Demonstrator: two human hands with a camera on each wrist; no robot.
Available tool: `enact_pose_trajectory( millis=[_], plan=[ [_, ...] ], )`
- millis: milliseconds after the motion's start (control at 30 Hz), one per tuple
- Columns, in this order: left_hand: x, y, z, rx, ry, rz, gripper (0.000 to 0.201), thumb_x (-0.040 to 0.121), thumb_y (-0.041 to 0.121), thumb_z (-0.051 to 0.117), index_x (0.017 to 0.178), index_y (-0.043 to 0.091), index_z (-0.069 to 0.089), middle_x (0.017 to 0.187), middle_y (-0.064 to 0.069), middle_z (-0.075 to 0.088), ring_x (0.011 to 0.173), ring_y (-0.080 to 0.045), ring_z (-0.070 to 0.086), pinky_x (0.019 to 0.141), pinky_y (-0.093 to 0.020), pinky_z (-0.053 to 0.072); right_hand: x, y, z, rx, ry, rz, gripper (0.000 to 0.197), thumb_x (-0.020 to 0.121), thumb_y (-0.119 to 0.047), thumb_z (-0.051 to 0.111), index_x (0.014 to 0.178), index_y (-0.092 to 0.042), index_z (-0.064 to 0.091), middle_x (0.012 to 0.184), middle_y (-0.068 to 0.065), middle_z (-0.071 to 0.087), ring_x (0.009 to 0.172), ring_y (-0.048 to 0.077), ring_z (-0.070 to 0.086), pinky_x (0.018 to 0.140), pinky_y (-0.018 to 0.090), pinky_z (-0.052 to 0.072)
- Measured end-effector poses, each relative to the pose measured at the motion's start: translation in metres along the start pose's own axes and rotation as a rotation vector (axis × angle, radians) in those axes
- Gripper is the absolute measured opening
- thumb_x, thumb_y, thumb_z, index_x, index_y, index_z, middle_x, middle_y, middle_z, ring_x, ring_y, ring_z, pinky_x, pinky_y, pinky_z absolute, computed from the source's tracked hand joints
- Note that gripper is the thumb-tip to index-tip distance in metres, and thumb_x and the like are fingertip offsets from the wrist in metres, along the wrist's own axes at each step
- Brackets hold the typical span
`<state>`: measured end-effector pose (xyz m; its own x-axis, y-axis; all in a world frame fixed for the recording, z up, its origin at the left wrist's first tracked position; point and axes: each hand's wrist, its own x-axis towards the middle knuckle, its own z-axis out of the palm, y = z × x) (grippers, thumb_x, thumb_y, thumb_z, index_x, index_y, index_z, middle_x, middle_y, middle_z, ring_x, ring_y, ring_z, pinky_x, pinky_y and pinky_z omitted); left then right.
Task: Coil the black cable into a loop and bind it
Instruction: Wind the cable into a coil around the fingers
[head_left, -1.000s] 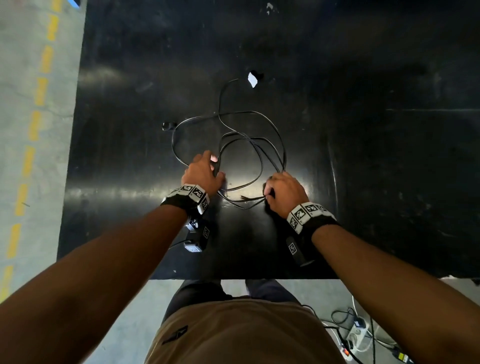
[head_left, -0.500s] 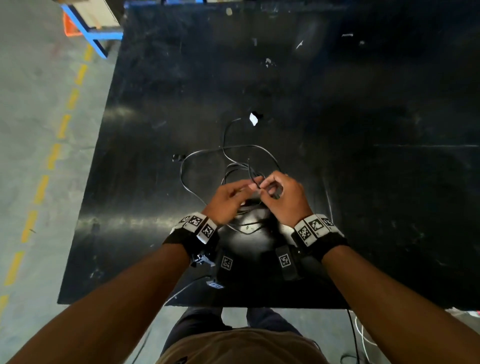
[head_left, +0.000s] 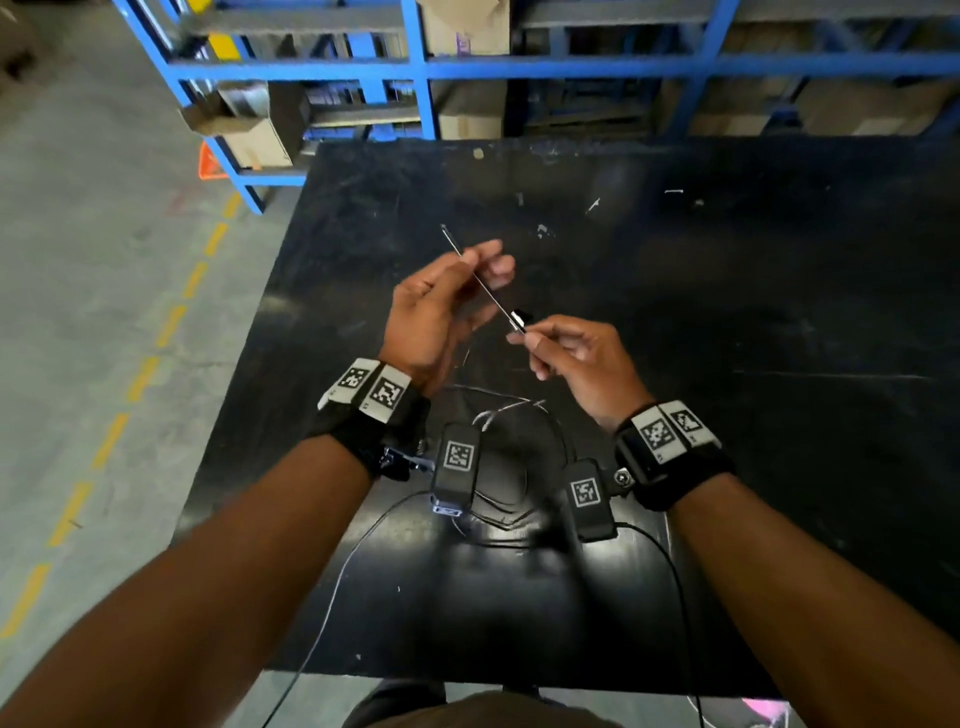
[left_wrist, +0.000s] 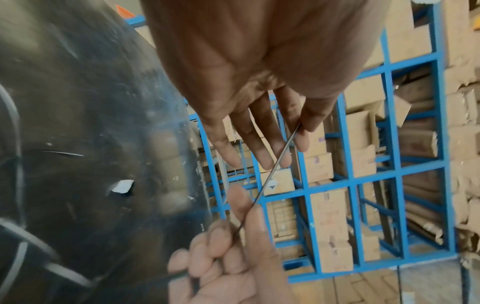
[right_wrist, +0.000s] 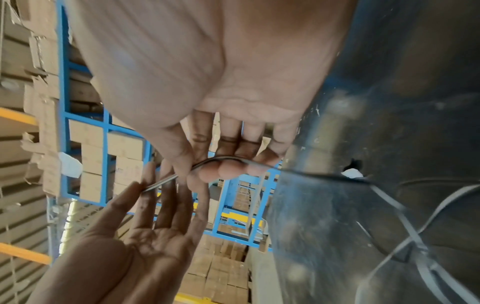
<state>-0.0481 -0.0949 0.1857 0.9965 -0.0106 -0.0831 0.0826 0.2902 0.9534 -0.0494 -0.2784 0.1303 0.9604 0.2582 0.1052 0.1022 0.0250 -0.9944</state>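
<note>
**Cable End Held Above Black Table, Warehouse Setting**

Above the black table (head_left: 727, 322), both hands are raised clear of the surface and hold one straight stretch of the black cable (head_left: 480, 280). The left hand (head_left: 436, 312) pinches the cable between thumb and index finger, the other fingers extended and slightly spread; a short free end projects up and to the left past the fingertips. The right hand (head_left: 576, 358) pinches the cable lower down between thumb and forefinger, with the remaining fingers curled; a small connector (head_left: 519, 318) shows just beyond that pinch. From the right hand the cable drops to the table, where the rest of it lies in loose, overlapping, unbound loops (head_left: 509, 467) near the front edge, below the wrists.

Surface: the table top is glossy black, scuffed, and marked with pale specks and scratches. A small white scrap (left_wrist: 121, 186) lies on it.

Room: blue steel shelving (head_left: 415, 67) stands directly behind the table and holds cardboard boxes (head_left: 462, 26). The floor (head_left: 78, 312) is grey concrete with a dashed yellow line (head_left: 140, 379) running along the left side of the table.
</note>
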Motion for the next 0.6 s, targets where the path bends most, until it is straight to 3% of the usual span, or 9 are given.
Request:
enact_pose_trajectory(
  millis=[100, 200, 300, 400, 500, 600],
  plan=[
    [-0.001, 0.019, 0.003, -0.023, -0.033, 0.014, 0.029, 0.109, 0.026, 0.046, 0.118, 0.018, 0.072, 0.115, -0.004, 0.078, 0.123, -0.025, 0.068, 0.111, -0.055, 0.046, 0.003, -0.014, 0.002, -0.001, -0.006, -0.033, 0.016, 0.097, -0.002, 0.062, 0.1, 0.008, 0.073, 0.08, 0.007, 0.075, 0.058, 0.013, 0.054, 0.053, 0.023, 0.041],
    [-0.006, 0.031, 0.004, -0.043, -0.089, -0.003, 0.032, 0.109, 0.029, 0.044, 0.123, 0.017, 0.07, 0.122, -0.008, 0.075, 0.128, -0.028, 0.066, 0.11, -0.061, 0.046, 0.004, -0.026, 0.01, 0.016, -0.029, -0.071, 0.012, 0.096, -0.004, 0.063, 0.095, -0.002, 0.074, 0.088, 0.039, 0.067, 0.061, 0.029, 0.05, 0.048, 0.02, 0.036],
    [-0.011, 0.043, 0.004, -0.084, -0.132, -0.033, 0.035, 0.11, 0.03, 0.043, 0.127, 0.013, 0.068, 0.129, -0.01, 0.073, 0.13, -0.027, 0.064, 0.107, -0.063, 0.047, 0.001, -0.036, 0.015, 0.051, -0.045, -0.095, 0.017, 0.097, -0.004, 0.062, 0.091, -0.013, 0.076, 0.089, 0.048, 0.062, 0.06, 0.031, 0.046, 0.047, 0.018, 0.035],
    [-0.013, 0.053, 0.002, -0.12, -0.162, -0.039, 0.037, 0.11, 0.032, 0.041, 0.13, 0.014, 0.066, 0.135, -0.01, 0.071, 0.132, -0.025, 0.063, 0.108, -0.066, 0.044, -0.001, -0.039, 0.017, 0.099, -0.026, -0.063, 0.02, 0.097, -0.007, 0.063, 0.092, -0.018, 0.079, 0.078, 0.039, 0.064, 0.052, 0.024, 0.044, 0.045, 0.018, 0.031],
    [-0.016, 0.059, 0.001, -0.117, -0.176, -0.022, 0.04, 0.11, 0.036, 0.038, 0.136, 0.017, 0.063, 0.141, -0.01, 0.067, 0.136, -0.024, 0.06, 0.112, -0.066, 0.041, 0.001, -0.043, 0.021, 0.223, 0.048, -0.01, 0.015, 0.096, -0.005, 0.063, 0.099, -0.004, 0.078, 0.058, 0.012, 0.058, 0.045, 0.007, 0.042, 0.043, 0.018, 0.025],
    [-0.019, 0.061, 0.002, -0.096, -0.185, 0.001, 0.044, 0.11, 0.035, 0.037, 0.143, 0.013, 0.057, 0.145, -0.011, 0.064, 0.138, -0.025, 0.058, 0.114, -0.064, 0.04, 0.003, -0.05, 0.023, 0.316, 0.092, 0.005, 0.016, 0.095, -0.002, 0.062, 0.103, 0.003, 0.075, 0.059, 0.009, 0.056, 0.044, 0.004, 0.042, 0.045, 0.02, 0.02]
  ],
)
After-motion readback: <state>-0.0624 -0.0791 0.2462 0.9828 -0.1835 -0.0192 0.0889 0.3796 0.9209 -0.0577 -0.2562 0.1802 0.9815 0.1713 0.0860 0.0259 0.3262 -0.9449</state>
